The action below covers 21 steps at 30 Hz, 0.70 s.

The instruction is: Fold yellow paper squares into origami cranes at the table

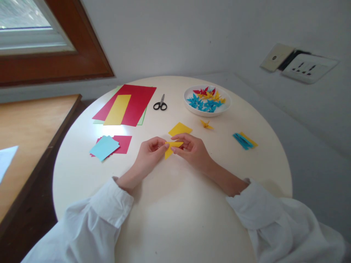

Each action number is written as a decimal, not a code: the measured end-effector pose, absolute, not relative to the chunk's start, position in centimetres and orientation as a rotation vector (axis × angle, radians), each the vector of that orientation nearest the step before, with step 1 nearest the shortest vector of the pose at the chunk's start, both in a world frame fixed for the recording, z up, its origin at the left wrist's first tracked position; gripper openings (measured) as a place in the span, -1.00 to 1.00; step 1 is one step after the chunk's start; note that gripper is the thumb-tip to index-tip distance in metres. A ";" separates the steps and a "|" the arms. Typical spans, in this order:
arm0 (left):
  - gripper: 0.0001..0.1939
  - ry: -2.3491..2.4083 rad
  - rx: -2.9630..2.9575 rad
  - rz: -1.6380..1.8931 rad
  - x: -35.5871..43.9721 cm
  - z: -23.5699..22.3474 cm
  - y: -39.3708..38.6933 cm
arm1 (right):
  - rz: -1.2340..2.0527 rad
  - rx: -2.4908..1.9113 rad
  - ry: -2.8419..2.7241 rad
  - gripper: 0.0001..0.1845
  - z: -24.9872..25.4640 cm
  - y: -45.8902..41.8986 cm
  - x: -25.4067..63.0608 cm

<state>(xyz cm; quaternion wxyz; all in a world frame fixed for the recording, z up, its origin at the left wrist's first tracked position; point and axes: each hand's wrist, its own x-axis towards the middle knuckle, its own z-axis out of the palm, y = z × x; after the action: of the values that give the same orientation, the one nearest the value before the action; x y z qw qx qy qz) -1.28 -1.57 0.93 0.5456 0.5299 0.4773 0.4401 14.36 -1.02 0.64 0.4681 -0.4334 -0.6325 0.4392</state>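
Observation:
Between my two hands is a small folded piece of yellow paper (175,144), with a triangular point hanging down. My left hand (152,151) pinches its left side between thumb and fingers. On the right side, my right hand (193,149) grips the same paper with thumb and forefinger. Just behind my fingers a flat yellow paper square (180,128) lies on the table. A yellow paper crane (206,125) rests a little farther back to the right.
A white plate (189,109) at the back holds several red, yellow and blue paper cranes. Black-handled scissors (160,105) lie left of it. Large red sheets (142,102) and light blue squares (104,148) are at left; folded blue strips (242,141) lie right on the round table (175,219).

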 end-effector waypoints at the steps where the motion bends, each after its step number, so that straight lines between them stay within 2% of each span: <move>1: -0.80 1.129 1.260 1.045 -1.3 0.9 -1.5 | 1.092 -1.057 -1.537 -0.77 0.6 -1.0 14.4; 7: -0.83 1.104 1.267 1.035 -1.6 0.8 -1.6 | 1.197 -0.998 -1.393 -0.72 0.5 -0.9 14.3; 15: -0.84 1.096 1.215 1.025 -1.6 0.9 -1.5 | 1.244 -1.030 -1.357 -0.53 0.3 -0.8 14.4; 21: -0.83 1.114 1.172 1.042 -1.5 1.1 -1.5 | 1.276 -1.017 -1.344 -0.49 0.2 -0.6 14.4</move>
<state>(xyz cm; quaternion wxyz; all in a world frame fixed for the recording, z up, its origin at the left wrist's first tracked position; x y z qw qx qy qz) -1.54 -1.52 1.07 0.5719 0.4998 0.4751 0.4443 14.44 -0.65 0.18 0.4913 -0.4191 -0.5537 0.5257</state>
